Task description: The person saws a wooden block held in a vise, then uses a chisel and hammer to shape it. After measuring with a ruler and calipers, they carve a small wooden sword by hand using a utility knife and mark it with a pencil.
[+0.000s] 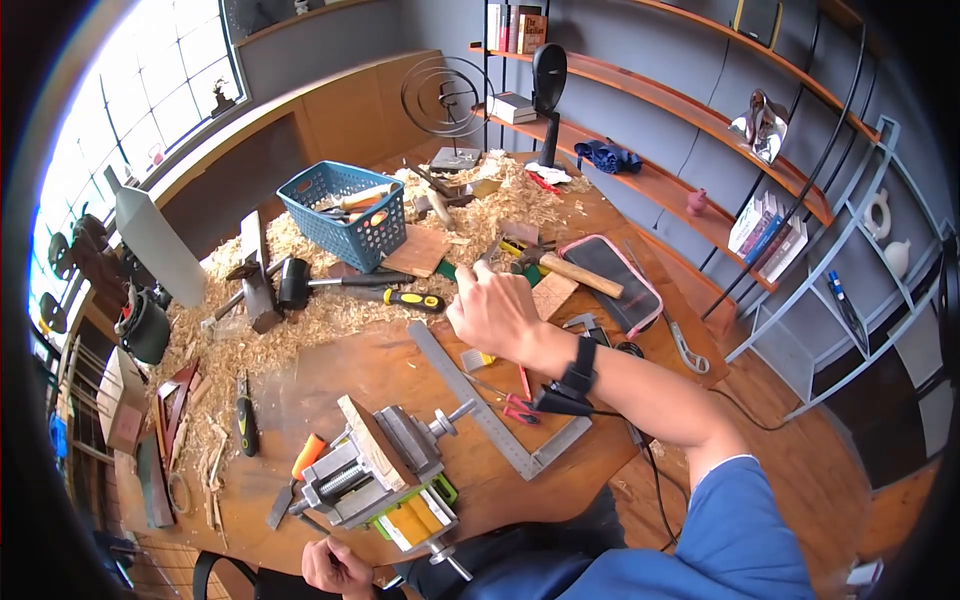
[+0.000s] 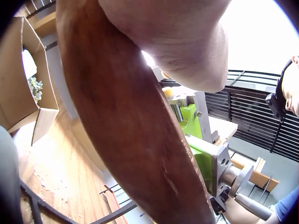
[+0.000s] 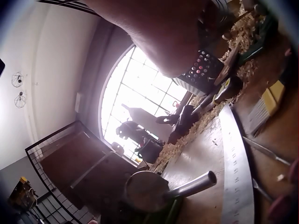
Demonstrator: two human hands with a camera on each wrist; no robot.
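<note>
In the head view my right hand reaches over the middle of the workbench, knuckles up, beside a wooden-handled hammer. Its fingertips are hidden, and I cannot tell what they hold. A yellow-and-black screwdriver lies just left of it. My left hand is low at the bench's front edge, fingers bent, close to a dark rod. Right beside it stands a grey metal vise with a wooden block in its jaws. The left wrist view shows this hand above the brown bench edge.
A blue basket of tools stands among wood shavings. A metal square, a brush, a black mallet and an orange-handled chisel lie on the bench. Shelves line the far wall.
</note>
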